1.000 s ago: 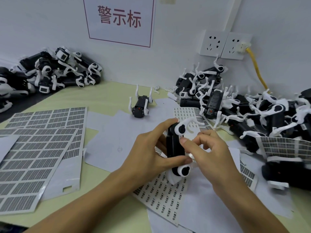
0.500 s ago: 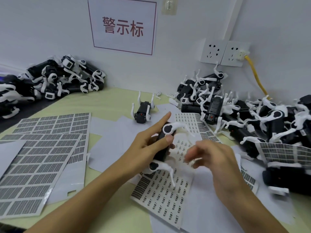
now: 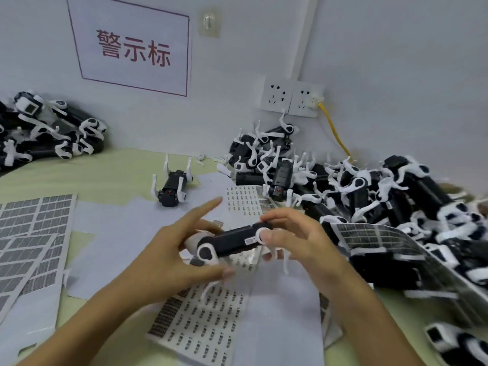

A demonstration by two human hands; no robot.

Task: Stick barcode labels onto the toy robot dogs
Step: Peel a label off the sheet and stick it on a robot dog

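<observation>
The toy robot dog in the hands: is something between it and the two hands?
Nothing visible. The left hand holds one end of the toy robot dog and the right hand grips the other, both directly on it, above the label sheet.

Pale grey wall (image 3: pixel 396 62), red-lettered sign (image 3: pixel 132 48), double socket (image 3: pixel 290 99), yellow-green tabletop (image 3: pixel 105 175)

The left hand (image 3: pixel 169 249) hides the near end of the held dog (image 3: pixel 232 241). Print on its small label (image 3: pixel 249 241) is too small to read. The right pile (image 3: pixel 396 207) and left pile (image 3: pixel 39 130) run off the picture's edges. The near-right dog (image 3: pixel 454 344) is blurred and cut off.
</observation>
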